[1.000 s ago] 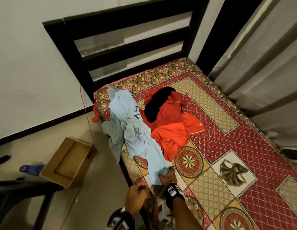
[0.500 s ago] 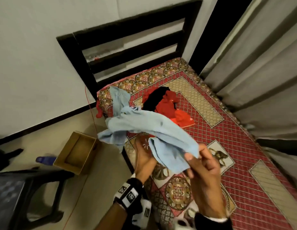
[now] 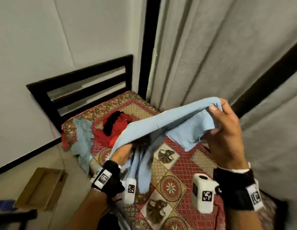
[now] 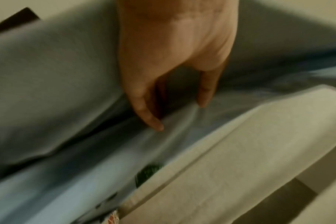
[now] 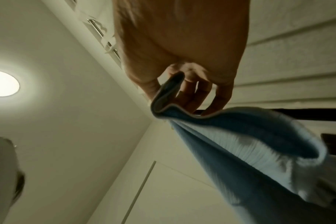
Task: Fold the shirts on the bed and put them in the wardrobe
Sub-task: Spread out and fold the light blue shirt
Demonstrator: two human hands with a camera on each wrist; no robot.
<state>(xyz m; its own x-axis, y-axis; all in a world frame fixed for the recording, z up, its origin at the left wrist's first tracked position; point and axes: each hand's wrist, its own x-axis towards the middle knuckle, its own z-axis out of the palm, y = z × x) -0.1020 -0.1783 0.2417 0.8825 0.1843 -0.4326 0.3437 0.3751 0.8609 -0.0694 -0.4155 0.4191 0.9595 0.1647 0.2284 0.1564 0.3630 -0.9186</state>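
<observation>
held shirt: light blue cotton shirt (image 3: 162, 120) spans between left hand (image 3: 121, 153) and right hand (image 3: 225, 135), above patterned bed (image 3: 186, 165)
pile: red and black clothes (image 3: 116, 128) behind it, towards dark slatted headboard (image 3: 81, 90)
floor: brown cardboard box (image 3: 41, 188) left of bed

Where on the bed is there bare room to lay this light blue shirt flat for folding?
The free patch is the near and middle bedspread, under the light blue shirt held between the left hand and right hand. Toward the headboard it is crowded: the red and black clothes and a grey-blue garment lie there.
</observation>
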